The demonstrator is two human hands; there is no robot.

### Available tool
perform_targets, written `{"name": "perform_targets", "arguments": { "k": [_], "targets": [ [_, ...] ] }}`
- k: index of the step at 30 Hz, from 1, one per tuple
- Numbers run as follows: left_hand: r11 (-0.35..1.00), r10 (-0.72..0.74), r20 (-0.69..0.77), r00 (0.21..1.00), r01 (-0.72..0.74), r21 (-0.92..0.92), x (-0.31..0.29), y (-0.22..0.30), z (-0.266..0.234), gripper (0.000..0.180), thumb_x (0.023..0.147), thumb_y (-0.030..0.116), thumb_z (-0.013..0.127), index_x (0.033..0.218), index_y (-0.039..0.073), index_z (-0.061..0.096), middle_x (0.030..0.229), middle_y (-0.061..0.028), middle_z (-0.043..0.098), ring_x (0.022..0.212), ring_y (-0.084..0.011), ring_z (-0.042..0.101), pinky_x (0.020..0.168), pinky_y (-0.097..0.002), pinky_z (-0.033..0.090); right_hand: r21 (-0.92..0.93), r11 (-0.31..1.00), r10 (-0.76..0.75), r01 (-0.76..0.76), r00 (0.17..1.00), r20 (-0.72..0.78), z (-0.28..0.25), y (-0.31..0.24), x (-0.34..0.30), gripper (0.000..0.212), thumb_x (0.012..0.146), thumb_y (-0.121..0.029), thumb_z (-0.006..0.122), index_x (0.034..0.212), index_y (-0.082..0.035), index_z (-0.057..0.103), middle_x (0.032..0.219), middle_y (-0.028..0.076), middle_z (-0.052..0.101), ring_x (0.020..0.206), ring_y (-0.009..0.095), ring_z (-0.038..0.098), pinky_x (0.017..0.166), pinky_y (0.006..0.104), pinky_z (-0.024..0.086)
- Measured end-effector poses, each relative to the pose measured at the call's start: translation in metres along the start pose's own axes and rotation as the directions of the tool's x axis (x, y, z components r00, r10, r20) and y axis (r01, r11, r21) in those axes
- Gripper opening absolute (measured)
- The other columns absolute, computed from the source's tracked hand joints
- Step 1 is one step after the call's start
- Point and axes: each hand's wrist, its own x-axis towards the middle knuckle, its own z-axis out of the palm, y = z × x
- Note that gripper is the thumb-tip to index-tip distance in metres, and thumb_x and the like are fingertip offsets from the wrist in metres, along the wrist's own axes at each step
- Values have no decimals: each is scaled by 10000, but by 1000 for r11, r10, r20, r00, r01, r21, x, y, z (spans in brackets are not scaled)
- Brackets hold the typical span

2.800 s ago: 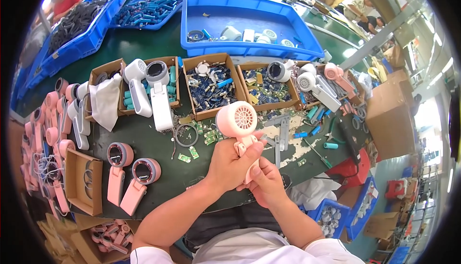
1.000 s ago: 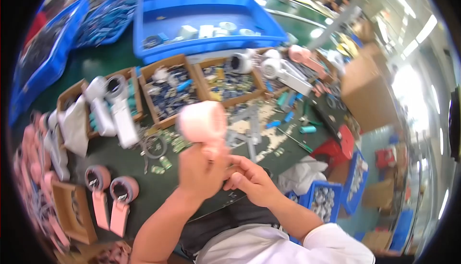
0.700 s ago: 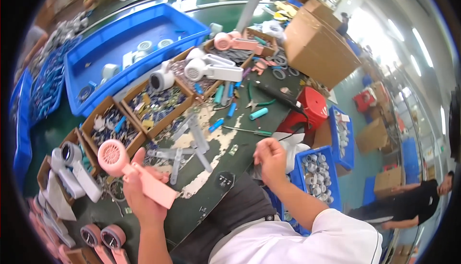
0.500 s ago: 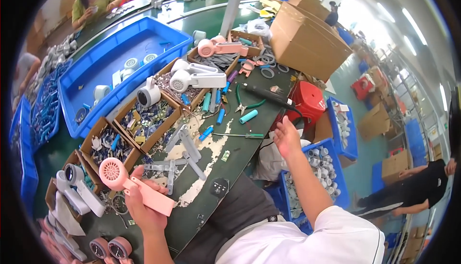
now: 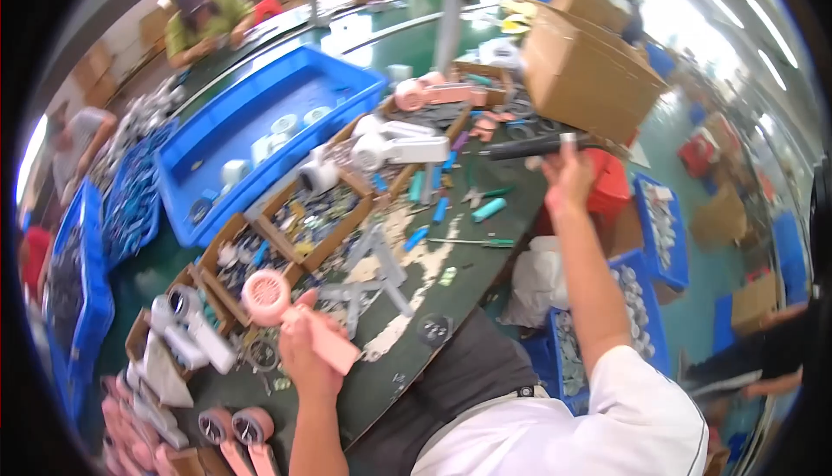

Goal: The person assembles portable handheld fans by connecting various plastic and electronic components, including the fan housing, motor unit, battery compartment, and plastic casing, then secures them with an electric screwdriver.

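Observation:
My left hand (image 5: pixel 312 359) is closed around the handle of a pink handheld fan (image 5: pixel 267 296), whose round grilled head points to the far left. At the right edge of the bench my right hand (image 5: pixel 568 181) grips a black electric screwdriver (image 5: pixel 524 147), with fingers wrapped over its body, slightly blurred. Below the tool lie green-handled pliers (image 5: pixel 490 193), a teal battery (image 5: pixel 490 209) and a thin screwdriver with a green handle (image 5: pixel 494 242). Grey handle parts (image 5: pixel 381 259) are scattered on the worn bench between my hands.
A large blue tray (image 5: pixel 178 207) with pale fan parts stands beyond cardboard boxes (image 5: pixel 299 255) of small parts. Two pink fans (image 5: pixel 251 424) lie at near left. A red stool (image 5: pixel 607 183) and blue bins (image 5: pixel 663 337) stand right of the bench. People work nearby.
My right hand has moved forward from open air and closed on the black electric screwdriver, whose rear end has swung up. My left hand still holds the pink fan. The view has shifted.

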Motion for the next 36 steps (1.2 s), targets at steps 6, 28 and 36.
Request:
{"name": "perform_targets", "arguments": {
  "k": [6,28,36],
  "targets": [
    [997,-52,139,989,60,-55,4,3,-2,491,1048,318,540,1371,-50,501,867,-78,648,756,-165,641,693,-314,553,302,946,-158,121,982,100,-10,-67,40,414,1071,-346,517,1293,0,570,1204,177,661,1072,359,667,976,538,564],
    [954,42,294,955,-125,272,-4,3,-3,437,1010,191,560,1341,-92,513,872,-45,651,787,-121,625,736,-293,517,295,829,-128,-475,353,927,80,-120,-273,720,1054,-597,401,1618,-169,267,977,100,528,834,242,531,805,436,426],
    [993,-51,311,949,14,119,-4,1,-8,471,1038,220,528,1401,-78,490,898,-55,662,821,-132,638,756,-310,540,330,926,-231,-182,420,878,100,-116,-307,791,974,-685,475,1506,-100,474,890,86,582,768,236,564,738,429,462]
  ]
}}
